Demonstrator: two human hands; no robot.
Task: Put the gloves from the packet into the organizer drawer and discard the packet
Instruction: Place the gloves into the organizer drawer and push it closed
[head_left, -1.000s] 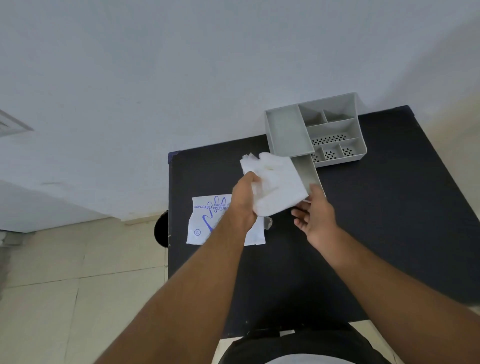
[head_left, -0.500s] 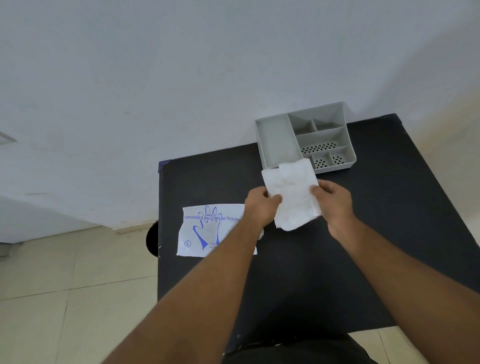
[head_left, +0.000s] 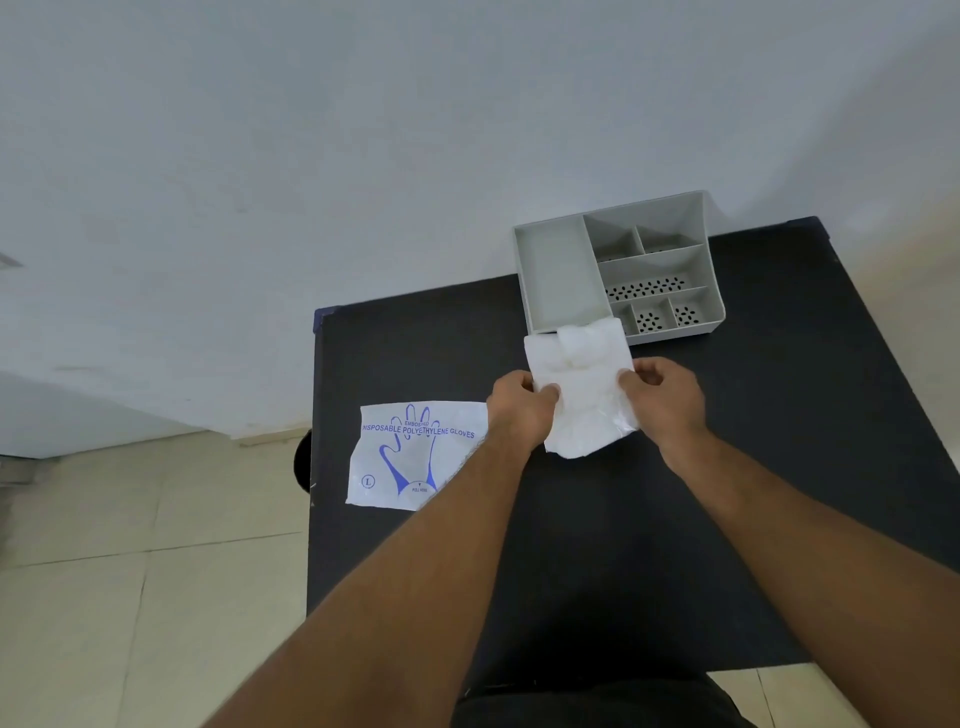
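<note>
Located at the back of the black counter, hard against the pale wall: a grey organizer, open on top, split into one long compartment on its left and several smaller ones on its right, some with perforated floors.

Held up just in front of the organizer: a folded stack of white, translucent gloves, upper edge overlapping the organizer's front wall as seen from the head camera. Contact with that wall not determinable. Drawer front hidden behind the stack.

Gripped on both sides by the hands: left edge pinched by the left hand, right edge pinched by the right hand, fingers of both curled onto the stack.

Lying flat in front of and well to the left of the organizer, apart from the gloves: the packet, white with a blue hand outline and the print "DISPOSABLE POLYETHYLENE GLOVES", its right end covered by the left forearm.

Beyond the counter, far left of the organizer: beige tiled floor.
</note>
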